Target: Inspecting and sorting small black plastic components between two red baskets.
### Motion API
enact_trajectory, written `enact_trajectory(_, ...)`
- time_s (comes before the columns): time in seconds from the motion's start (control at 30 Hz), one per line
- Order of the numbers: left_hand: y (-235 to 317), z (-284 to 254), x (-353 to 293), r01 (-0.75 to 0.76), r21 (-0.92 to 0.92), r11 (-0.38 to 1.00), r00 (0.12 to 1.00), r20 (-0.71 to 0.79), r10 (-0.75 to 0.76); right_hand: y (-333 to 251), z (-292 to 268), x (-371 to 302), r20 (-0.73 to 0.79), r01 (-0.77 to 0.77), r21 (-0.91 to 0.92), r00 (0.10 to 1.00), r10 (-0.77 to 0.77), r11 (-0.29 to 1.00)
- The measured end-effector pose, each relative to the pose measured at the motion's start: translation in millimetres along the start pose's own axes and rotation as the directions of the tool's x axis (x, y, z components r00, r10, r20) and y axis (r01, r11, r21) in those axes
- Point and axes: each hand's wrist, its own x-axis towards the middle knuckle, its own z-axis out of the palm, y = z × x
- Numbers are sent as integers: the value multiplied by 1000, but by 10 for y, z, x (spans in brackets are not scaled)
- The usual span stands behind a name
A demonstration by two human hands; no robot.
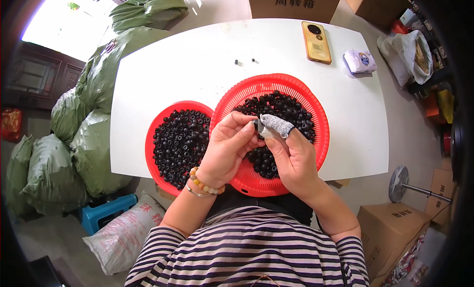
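Observation:
My left hand [227,146] is closed in a pinch on a small black part [256,123], mostly hidden by the fingertips. It looks like the round, hollow black pieces below. Close against it, my right hand [296,158] is also pinched together; a grey knitted finger sleeve [276,125] covers its index finger. Whatever the right fingertips hold, if anything, is too small to make out. Both hands are over a large red slotted basket [320,134] with many black pieces [289,108] in it. Left of it stands a smaller red basin [149,153] full of black ring-like pieces [180,144].
On the white table [197,60] lie a yellow-cased phone [316,44], a tissue pack [360,62] and two tiny black bits [236,62]. Green sacks [96,144] crowd the left floor near a blue stool [106,213]. Cardboard boxes [390,232] stand at right and behind.

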Motion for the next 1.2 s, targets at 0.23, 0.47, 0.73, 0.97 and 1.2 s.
enact_trajectory(0.23, 82, 58, 61, -110, 102, 989, 993, -37, 114, 234, -49, 142, -86, 4, -181, 996, -20, 983)
enact_trajectory(0.47, 127, -56, 130, 49, -164, 985, 993, 118, -30, 171, -56, 146, 40, -167, 80, 986, 165, 983)
enact_trajectory(0.73, 161, -58, 122, 114, -209, 971, 982, 170, -79, 49, -136, 154, 238, -451, 259, 887, 396, 854)
enact_trajectory(0.97, 144, -81, 104, 135, -225, 965, 976, 196, -90, -22, -135, 174, 178, -402, 339, 915, 362, 851)
enact_trajectory(1.2, 116, -115, 74, 162, -223, 961, 973, 197, -119, -94, -18, 275, 127, -329, 318, 944, 304, 889)
